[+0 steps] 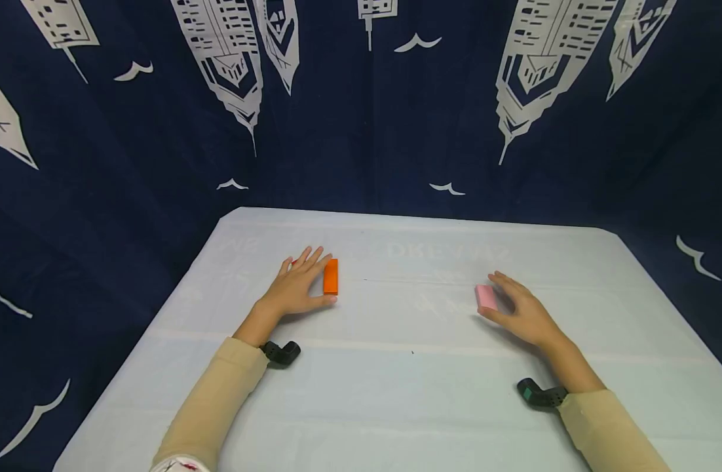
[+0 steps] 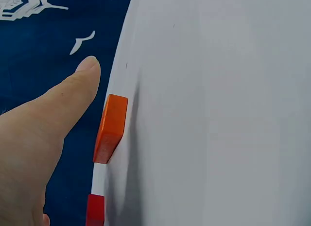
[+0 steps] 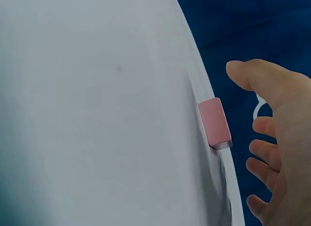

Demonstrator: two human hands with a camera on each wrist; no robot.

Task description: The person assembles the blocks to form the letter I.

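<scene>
An orange block (image 1: 331, 278) stands on the white table, between the spread thumb and forefinger of my left hand (image 1: 296, 287). In the left wrist view the thumb (image 2: 82, 87) is held apart from that block. A red block (image 2: 95, 210) is farther over on the left hand's side; in the head view the hand covers nearly all of it. On the right, a pink block (image 1: 486, 297) lies in front of my right hand (image 1: 523, 316), its thumb and fingers parted around it. The right wrist view has a gap between the fingers (image 3: 265, 149) and the pink block.
The table (image 1: 396, 393) has a white cover with faint creases. Behind it hangs a dark blue cloth (image 1: 367, 144) printed with white buildings and birds. A black wrist camera (image 1: 282, 354) sits on the left wrist, another camera (image 1: 540, 394) on the right.
</scene>
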